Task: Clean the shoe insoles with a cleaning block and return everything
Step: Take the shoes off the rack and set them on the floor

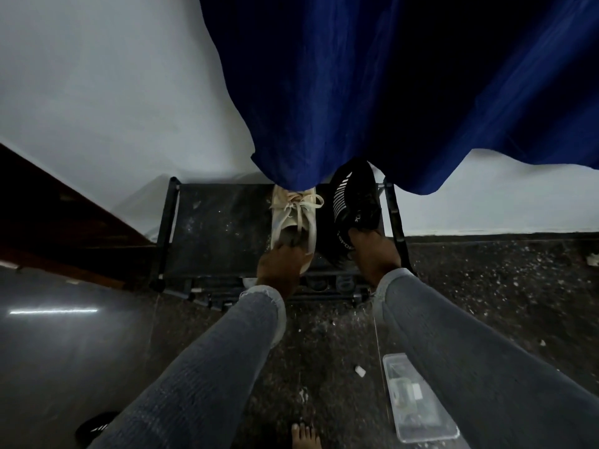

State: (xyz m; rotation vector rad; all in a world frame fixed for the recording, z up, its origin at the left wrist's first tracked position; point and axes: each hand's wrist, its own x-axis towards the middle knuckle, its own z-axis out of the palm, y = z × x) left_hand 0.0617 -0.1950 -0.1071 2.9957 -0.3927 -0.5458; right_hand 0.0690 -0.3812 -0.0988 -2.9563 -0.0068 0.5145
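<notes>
Grey sleeves (201, 367) lead up — left hand (280, 264) grips the cream shoe (293, 218), right hand (372, 251) the black shoe (355, 199); fingertips hidden inside.

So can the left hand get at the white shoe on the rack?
Probably yes: the left hand already grips the white shoe at its heel opening on the rack; the blue curtain only covers its toe.

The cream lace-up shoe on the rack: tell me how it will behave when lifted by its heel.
The cream shoe probably lifts easily; the left hand grips its heel alone. Its cloth-like upper looks soft, so the collar may buckle under the fingers. The loose laces will likely dangle and could snag the blue curtain draped over its toe.
</notes>
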